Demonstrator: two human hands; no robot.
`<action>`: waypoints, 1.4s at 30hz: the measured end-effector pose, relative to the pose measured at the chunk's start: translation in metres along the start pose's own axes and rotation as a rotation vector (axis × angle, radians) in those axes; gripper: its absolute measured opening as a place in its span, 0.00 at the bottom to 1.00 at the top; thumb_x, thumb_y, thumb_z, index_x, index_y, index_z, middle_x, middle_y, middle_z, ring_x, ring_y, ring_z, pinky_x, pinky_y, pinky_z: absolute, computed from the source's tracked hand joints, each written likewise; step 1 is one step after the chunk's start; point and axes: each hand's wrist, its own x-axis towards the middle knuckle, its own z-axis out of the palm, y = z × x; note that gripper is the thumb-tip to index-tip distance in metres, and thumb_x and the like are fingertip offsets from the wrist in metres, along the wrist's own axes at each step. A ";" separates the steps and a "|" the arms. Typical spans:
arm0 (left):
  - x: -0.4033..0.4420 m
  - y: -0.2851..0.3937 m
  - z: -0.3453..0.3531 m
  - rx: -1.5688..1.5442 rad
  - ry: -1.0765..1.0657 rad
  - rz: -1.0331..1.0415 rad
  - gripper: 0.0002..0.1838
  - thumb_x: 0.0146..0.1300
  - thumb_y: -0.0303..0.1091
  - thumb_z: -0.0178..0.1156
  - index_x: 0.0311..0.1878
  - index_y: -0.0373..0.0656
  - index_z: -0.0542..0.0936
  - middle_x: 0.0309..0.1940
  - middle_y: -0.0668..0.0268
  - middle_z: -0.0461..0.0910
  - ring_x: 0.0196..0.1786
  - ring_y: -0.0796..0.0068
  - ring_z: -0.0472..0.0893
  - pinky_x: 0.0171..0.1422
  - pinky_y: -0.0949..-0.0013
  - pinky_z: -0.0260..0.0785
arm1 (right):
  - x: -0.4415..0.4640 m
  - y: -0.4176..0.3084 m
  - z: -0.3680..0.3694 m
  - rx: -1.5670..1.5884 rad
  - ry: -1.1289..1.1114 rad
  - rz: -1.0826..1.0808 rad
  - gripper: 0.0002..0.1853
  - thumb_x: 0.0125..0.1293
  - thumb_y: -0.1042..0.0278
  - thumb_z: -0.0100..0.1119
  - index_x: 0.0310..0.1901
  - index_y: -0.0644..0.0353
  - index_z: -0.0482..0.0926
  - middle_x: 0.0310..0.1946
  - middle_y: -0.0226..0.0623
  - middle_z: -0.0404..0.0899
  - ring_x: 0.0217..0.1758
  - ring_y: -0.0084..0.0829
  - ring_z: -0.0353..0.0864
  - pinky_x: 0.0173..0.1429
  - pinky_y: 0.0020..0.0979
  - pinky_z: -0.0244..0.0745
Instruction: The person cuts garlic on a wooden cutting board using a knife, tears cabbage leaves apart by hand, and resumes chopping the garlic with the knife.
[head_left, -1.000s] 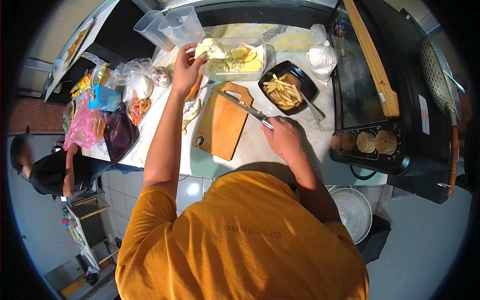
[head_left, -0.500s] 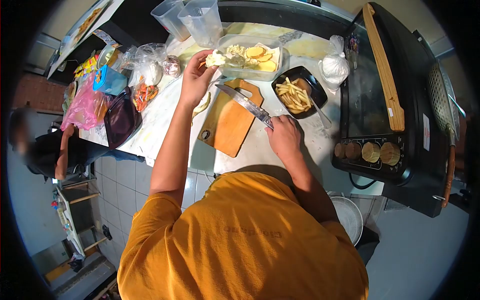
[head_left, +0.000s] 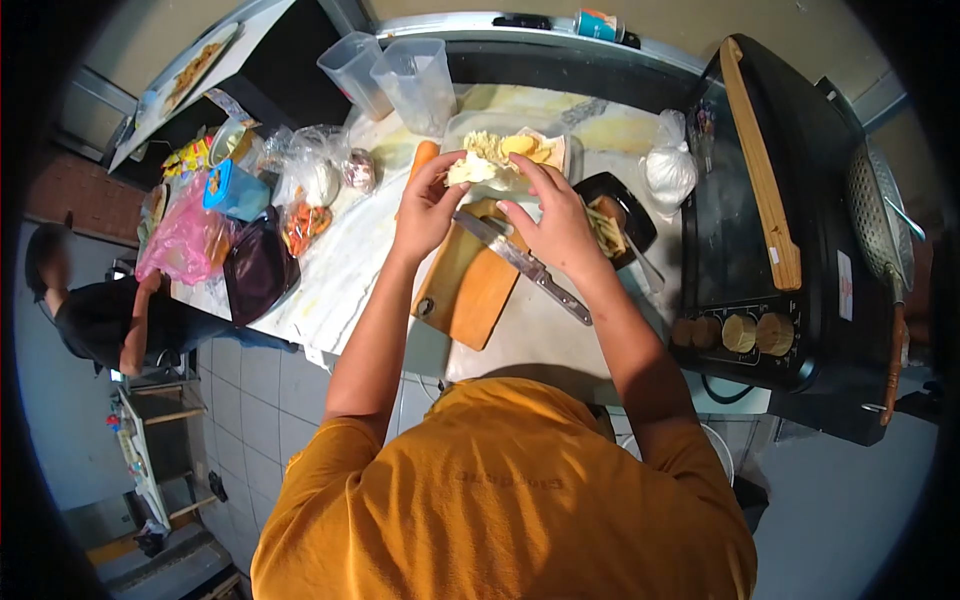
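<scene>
My left hand [head_left: 427, 212] is closed on a pale cauliflower piece [head_left: 472, 170], held in front of the clear plastic container [head_left: 462, 125]. My right hand [head_left: 558, 222] is at the piece's right side, thumb and fingers spread. Its index fingertip is near or on the piece's edge; contact is hard to tell. Behind them, the container holds cauliflower bits [head_left: 485, 143] and yellowish slices [head_left: 518, 147]. A knife [head_left: 530, 268] lies across the wooden cutting board [head_left: 470, 285], its handle extending past the right edge. Beside my right wrist, a black bowl [head_left: 640, 228] of pale cut sticks is partly hidden.
An orange carrot-like thing [head_left: 424, 157] lies behind my left hand. A black oven [head_left: 740, 210] and tied white bag [head_left: 668, 172] stand right. Plastic pitchers [head_left: 415, 85] stand at the back. Left are bagged vegetables [head_left: 305, 225], a pink bag [head_left: 190, 235] and another person [head_left: 105, 320].
My right hand has let go of the knife, now lying on the board, and has moved up beside the cauliflower. My left hand still holds the piece. The camera view has shifted.
</scene>
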 end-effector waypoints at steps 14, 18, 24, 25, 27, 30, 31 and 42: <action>0.069 0.012 0.030 0.516 -0.064 0.157 0.19 0.67 0.27 0.66 0.60 0.45 0.81 0.49 0.63 0.78 0.43 0.75 0.83 0.49 0.73 0.77 | 0.058 0.043 -0.007 0.134 0.015 0.387 0.18 0.69 0.60 0.59 0.52 0.66 0.79 0.43 0.55 0.84 0.45 0.50 0.85 0.51 0.41 0.78; 0.080 0.004 0.032 0.572 -0.111 0.180 0.16 0.66 0.27 0.66 0.57 0.45 0.83 0.50 0.62 0.79 0.46 0.72 0.83 0.51 0.71 0.79 | 0.062 0.053 -0.007 0.089 0.072 0.343 0.19 0.70 0.57 0.58 0.51 0.65 0.79 0.43 0.56 0.83 0.48 0.54 0.84 0.53 0.42 0.77; 0.080 0.007 0.041 0.588 -0.134 0.214 0.14 0.65 0.28 0.68 0.53 0.41 0.81 0.46 0.61 0.77 0.42 0.70 0.82 0.48 0.70 0.80 | 0.060 0.051 -0.014 0.105 0.031 0.427 0.19 0.72 0.57 0.54 0.54 0.64 0.75 0.44 0.58 0.83 0.50 0.58 0.82 0.55 0.45 0.75; 0.080 0.008 0.042 0.586 -0.139 0.212 0.14 0.65 0.28 0.68 0.53 0.41 0.81 0.46 0.61 0.77 0.42 0.70 0.82 0.48 0.70 0.80 | 0.059 0.054 -0.013 0.085 0.003 0.421 0.20 0.73 0.56 0.53 0.56 0.63 0.73 0.43 0.59 0.82 0.50 0.59 0.82 0.55 0.47 0.75; 0.083 0.011 0.040 0.660 -0.186 0.102 0.13 0.65 0.30 0.68 0.50 0.40 0.79 0.46 0.60 0.77 0.38 0.70 0.82 0.46 0.70 0.79 | 0.057 0.056 -0.011 0.065 -0.026 0.414 0.20 0.73 0.56 0.52 0.57 0.62 0.71 0.42 0.60 0.82 0.50 0.60 0.82 0.55 0.48 0.74; 0.085 0.018 0.036 0.732 -0.250 0.104 0.14 0.65 0.30 0.68 0.50 0.39 0.77 0.46 0.60 0.76 0.36 0.71 0.82 0.44 0.71 0.79 | 0.057 0.057 -0.010 0.054 -0.065 0.398 0.21 0.74 0.55 0.50 0.58 0.62 0.68 0.46 0.62 0.81 0.54 0.62 0.80 0.56 0.49 0.74; 0.085 0.020 0.035 0.733 -0.249 0.107 0.14 0.65 0.30 0.68 0.50 0.39 0.77 0.46 0.60 0.76 0.36 0.71 0.82 0.44 0.71 0.79 | 0.056 0.058 -0.010 0.110 -0.061 0.389 0.21 0.74 0.54 0.50 0.58 0.62 0.67 0.47 0.61 0.80 0.54 0.59 0.80 0.56 0.48 0.74; 0.081 0.031 0.028 0.580 -0.231 0.273 0.12 0.68 0.31 0.65 0.50 0.40 0.76 0.44 0.61 0.75 0.28 0.73 0.79 0.34 0.68 0.72 | 0.061 0.044 -0.017 1.026 -0.157 0.564 0.25 0.77 0.50 0.49 0.62 0.63 0.65 0.50 0.41 0.77 0.42 0.31 0.82 0.42 0.32 0.80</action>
